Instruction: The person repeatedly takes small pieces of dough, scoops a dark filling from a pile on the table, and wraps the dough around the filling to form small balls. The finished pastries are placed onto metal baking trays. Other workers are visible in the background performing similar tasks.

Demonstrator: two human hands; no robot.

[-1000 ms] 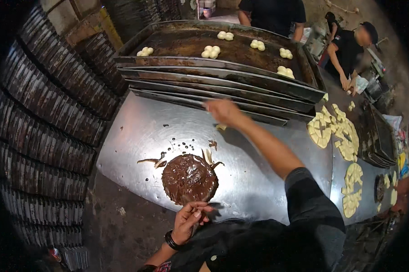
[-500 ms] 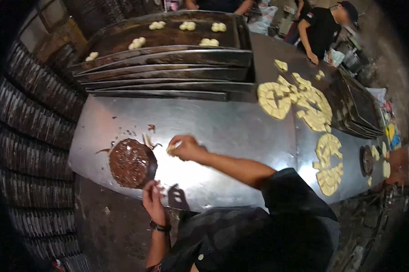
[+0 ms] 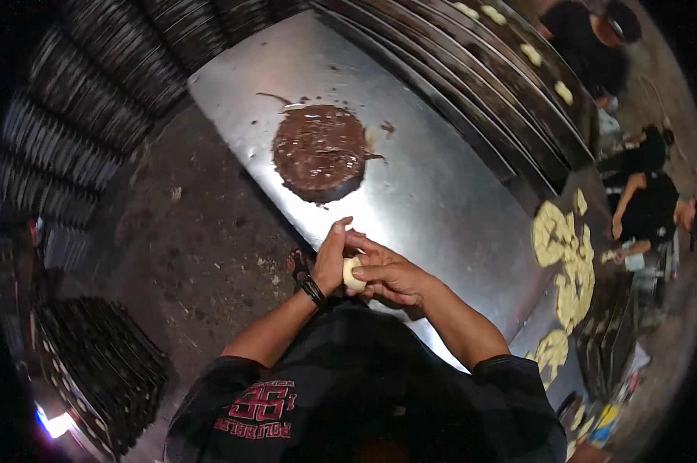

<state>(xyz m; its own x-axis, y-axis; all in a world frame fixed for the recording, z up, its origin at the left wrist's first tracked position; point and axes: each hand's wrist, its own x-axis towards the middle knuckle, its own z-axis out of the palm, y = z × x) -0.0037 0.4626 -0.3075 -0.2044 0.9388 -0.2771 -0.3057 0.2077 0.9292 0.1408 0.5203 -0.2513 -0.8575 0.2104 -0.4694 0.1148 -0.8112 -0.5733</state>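
Note:
A small, pale dough ball (image 3: 353,274) sits between my two hands in front of my body. The thumb of my right hand (image 3: 395,275) lies across the dough, with its fingers curled around behind. My left hand (image 3: 331,258) presses its palm against the other side, fingers pointing up and away from me. Just beyond the hands, on the steel table, lies a round, glossy brown mass (image 3: 320,150) that looks like chocolate filling. Thin smears and crumbs surround it.
Stacked dark baking trays (image 3: 472,85) line the table's far side, with dough pieces on top. Flat cut dough (image 3: 572,262) covers the right end of the table (image 3: 433,177). More trays (image 3: 98,370) stand at lower left. Co-workers (image 3: 649,204) are at the right.
My hands have come together, close to my body, around the dough ball; before, they were apart on either side of the brown mass. The view has turned, swinging the table diagonally.

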